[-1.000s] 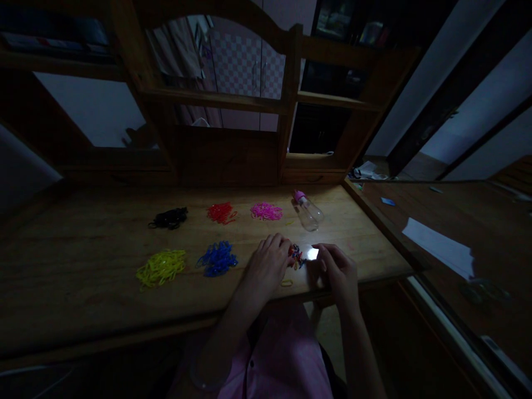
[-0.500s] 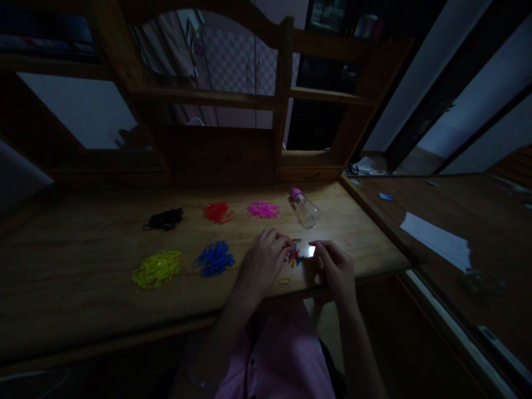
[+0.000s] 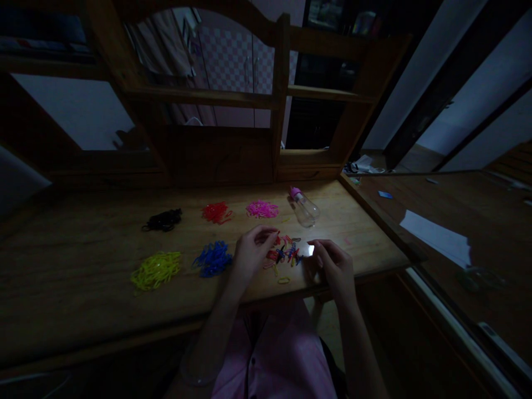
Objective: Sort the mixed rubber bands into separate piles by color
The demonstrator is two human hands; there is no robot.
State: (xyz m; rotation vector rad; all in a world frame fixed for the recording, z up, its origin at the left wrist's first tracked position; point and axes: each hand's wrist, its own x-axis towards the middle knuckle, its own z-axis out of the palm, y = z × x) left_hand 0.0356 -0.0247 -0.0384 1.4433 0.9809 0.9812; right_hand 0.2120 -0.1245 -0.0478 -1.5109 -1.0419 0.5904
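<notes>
My left hand [image 3: 254, 250] is closed in a pinch, with a small red rubber band [image 3: 277, 235] at its fingertips. Just beyond those fingertips lies a loose mixed heap of coloured rubber bands [image 3: 293, 254], in red, blue, black, pink and yellow. A single yellow band [image 3: 283, 280] rests nearer the desk's front edge. To the right of the heap my right hand [image 3: 336, 263] rests low over the desk, thumb and forefinger together. Whether anything is between them is too dark to make out.
Sorted piles lie on the wooden desk [image 3: 100, 233]: black [image 3: 164, 220], red [image 3: 216, 211], pink [image 3: 262, 209], blue [image 3: 213, 259] and yellow [image 3: 157, 270]. A clear bulb-shaped bottle [image 3: 306, 211] with a pink cap lies behind the heap. Paper [image 3: 435, 235] is on the right-hand surface.
My left hand has lifted off the mixed heap and moved left, uncovering more bands, with a red one now showing at its fingertips. My right hand has barely moved.
</notes>
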